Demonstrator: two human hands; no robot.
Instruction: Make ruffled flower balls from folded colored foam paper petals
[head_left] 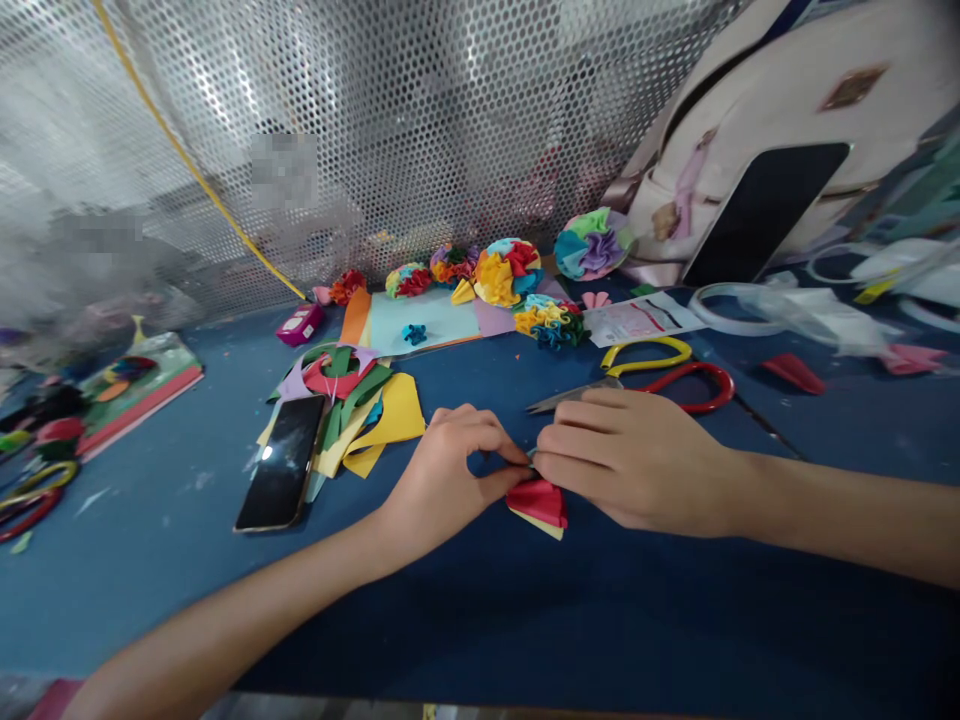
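Observation:
My left hand [459, 462] pinches the top of a folded felt piece [538, 503], red with a pale yellow layer underneath. My right hand [637, 458] is closed just to its right, the fingertips meeting those of my left hand above the felt. A tiny light bit shows between the fingertips, too small to make out. Behind my right hand lie scissors [694, 388] with one yellow and one red handle, their blades pointing left and partly hidden by that hand.
Left of my hands are a phone [281, 465] and felt scraps [394, 420]. Ruffled felt balls [510, 270] and felt sheets [431, 312] line the back, before a perforated metal screen [450, 120]. A second phone [769, 210] leans on a backpack [810, 80]. More scissors [34, 500] lie far left.

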